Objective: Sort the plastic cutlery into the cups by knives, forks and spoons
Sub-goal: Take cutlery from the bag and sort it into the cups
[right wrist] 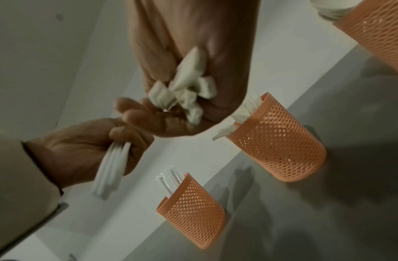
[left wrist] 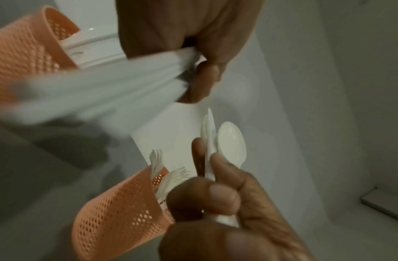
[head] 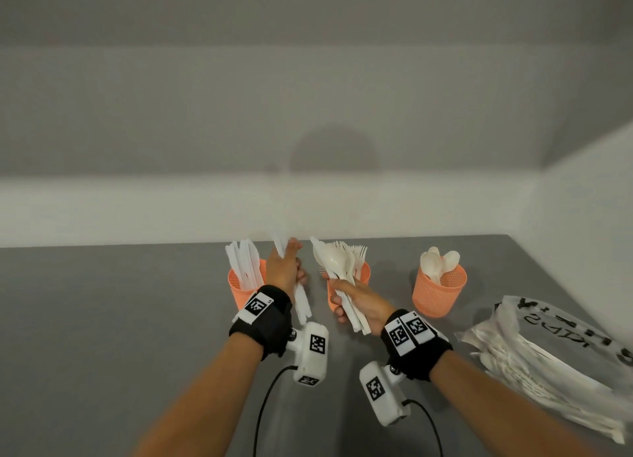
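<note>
Sorting appearing roughly midway: left hand (head: 283,268) gripping knife bundle (head: 301,302) beside knife cup (head: 244,287); right hand (head: 356,302) clutching mixed cutlery (head: 337,268) over fork cup (head: 363,272); spoon cup (head: 439,290) part-filled; bagged cutlery (head: 548,357) waiting on tabletop (head: 120,319).

wrists: black bands (head: 265,323), checkered tags | white cameras (head: 310,352) | black cables (head: 265,405)

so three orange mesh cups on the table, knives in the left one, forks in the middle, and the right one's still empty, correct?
Not quite: the right cup already holds spoons, as the head view shows. The rest stands: knives in the left cup, forks in the middle cup.
</note>
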### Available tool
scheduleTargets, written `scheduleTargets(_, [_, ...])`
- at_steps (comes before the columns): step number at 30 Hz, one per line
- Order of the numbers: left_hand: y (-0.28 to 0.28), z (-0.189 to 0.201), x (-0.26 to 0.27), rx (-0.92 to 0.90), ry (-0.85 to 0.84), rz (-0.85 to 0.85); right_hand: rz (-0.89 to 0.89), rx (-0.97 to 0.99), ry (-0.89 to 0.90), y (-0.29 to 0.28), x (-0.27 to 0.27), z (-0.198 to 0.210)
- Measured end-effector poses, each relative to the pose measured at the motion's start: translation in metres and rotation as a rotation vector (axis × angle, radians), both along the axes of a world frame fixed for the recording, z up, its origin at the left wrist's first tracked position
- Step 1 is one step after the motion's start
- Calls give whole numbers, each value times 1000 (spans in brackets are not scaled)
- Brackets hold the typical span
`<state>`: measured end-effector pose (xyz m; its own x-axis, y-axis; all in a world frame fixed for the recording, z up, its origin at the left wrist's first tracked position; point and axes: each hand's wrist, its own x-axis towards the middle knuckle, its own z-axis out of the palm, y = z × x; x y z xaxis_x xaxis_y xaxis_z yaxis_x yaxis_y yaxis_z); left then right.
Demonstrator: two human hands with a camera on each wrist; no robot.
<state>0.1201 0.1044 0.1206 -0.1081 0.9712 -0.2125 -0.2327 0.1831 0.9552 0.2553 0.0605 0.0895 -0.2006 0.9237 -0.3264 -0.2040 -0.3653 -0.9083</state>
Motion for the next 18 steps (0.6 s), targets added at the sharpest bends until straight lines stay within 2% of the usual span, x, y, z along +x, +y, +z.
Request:
scheduleTargets(3, [0,0,0,70,160,-49,50,-1,5,1,-1,3])
scheduleTargets(7, [8,-4,-2,141,256,-3,76,-5,-12,7,-11,0])
scheduleTargets(12, [13,-10,-4,206,306,94,-10,-8,22,10,-14,0])
scheduleTargets(18, [12,-16,2,211,230,127,-155,42,-60,14,-24,-5])
